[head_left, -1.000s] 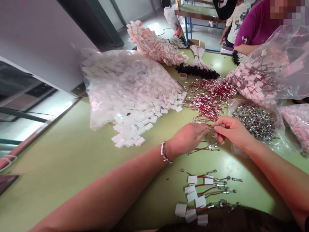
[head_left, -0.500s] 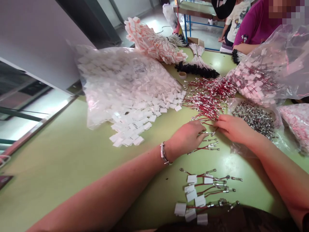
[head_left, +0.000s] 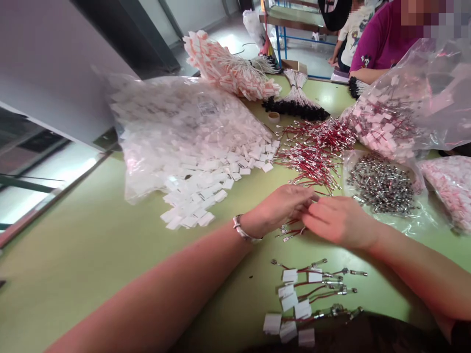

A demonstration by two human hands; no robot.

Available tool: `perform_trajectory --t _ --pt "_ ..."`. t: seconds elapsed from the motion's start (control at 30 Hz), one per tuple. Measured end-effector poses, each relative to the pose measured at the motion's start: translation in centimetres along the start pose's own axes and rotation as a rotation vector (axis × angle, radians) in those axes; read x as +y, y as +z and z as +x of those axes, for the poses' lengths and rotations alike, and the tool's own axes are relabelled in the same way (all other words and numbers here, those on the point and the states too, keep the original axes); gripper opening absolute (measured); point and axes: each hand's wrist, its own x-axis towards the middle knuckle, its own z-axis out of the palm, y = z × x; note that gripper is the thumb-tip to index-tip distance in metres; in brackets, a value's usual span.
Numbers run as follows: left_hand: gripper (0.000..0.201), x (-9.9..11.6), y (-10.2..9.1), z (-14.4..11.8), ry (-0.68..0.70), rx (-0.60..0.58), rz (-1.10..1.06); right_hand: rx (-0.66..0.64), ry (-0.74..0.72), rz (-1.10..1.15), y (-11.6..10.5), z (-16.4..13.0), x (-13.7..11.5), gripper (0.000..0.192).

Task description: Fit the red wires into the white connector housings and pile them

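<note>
My left hand (head_left: 281, 208) and my right hand (head_left: 336, 220) meet fingertip to fingertip low over the green worktop (head_left: 91, 260). Both are loosely curled, fingers bent down onto a few short red wires (head_left: 290, 231) that lie under and just left of my right hand. I cannot tell for sure whether either hand has one pinched; the fingertips hide the contact.

These wires look very light and springy, I judge: thin red insulation with a small bright metal terminal crimped at each end. The insulation should bend easily, while the terminals are stiff and probably a bit slick and snaggy. I would take one by the insulation just behind a terminal, since the loose ones tangle.

Just beyond my fingertips lies the big heap of red wires (head_left: 316, 149), matted and glinting. To the right of my right hand sits a clear bag of small metal parts (head_left: 382, 184), shiny, hard and grainy. Left of my left hand, small white tags (head_left: 195, 196) spill from a crinkled plastic bag (head_left: 176, 127); they look flat and papery. Nearer my body, below both hands, are finished wires with white tags (head_left: 309, 289) in rough rows. Farther off sit bundles of pale leads with black ends (head_left: 298, 105).
</note>
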Motion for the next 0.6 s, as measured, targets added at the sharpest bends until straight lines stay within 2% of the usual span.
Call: perform_trajectory --t 0.07,0.13,0.2,0.23,0.27,0.3,0.33,0.43,0.5,0.6 --pt "0.035 0.0 0.0 -0.1 0.014 -0.003 -0.054 -0.048 -0.053 0.008 0.1 0.5 -0.8 0.019" --pt "0.032 0.0 -0.2 -0.2 0.042 0.067 -0.066 -0.079 0.064 0.044 -0.3 0.3 0.0 0.019" --pt "0.029 0.3 -0.5 -0.3 0.084 0.19 -0.03 -0.134 0.344 0.057 -1.1 -0.5 2.1 0.022" --pt "0.029 0.4 -0.6 -0.3 0.106 0.242 0.01 -0.175 0.534 0.038 -1.4 -1.1 3.4 0.021" --pt "0.031 0.5 -0.7 -0.2 0.125 0.279 0.056 -0.259 0.698 0.005 -1.8 -1.8 4.9 0.02" --pt "0.032 0.6 -0.8 -0.2 0.138 0.297 0.1 -0.334 0.8 -0.03 -1.9 -2.5 6.3 0.02" --pt "0.033 0.7 -0.8 -0.2 0.147 0.297 0.138 -0.385 0.843 -0.042 -2.0 -3.2 7.5 0.022" --pt "0.032 0.4 -0.8 0.0 0.149 0.274 0.237 -0.551 0.74 -0.014 -1.4 -4.6 9.7 0.024" --pt "0.034 0.1 -0.9 0.2 0.15 0.266 0.291 -0.617 0.657 -0.043 -0.9 -4.9 9.9 0.023" --pt "0.036 -0.3 -1.2 0.3 0.185 0.255 0.411 -0.661 0.61 -0.125 -0.9 -4.8 9.7 0.024"
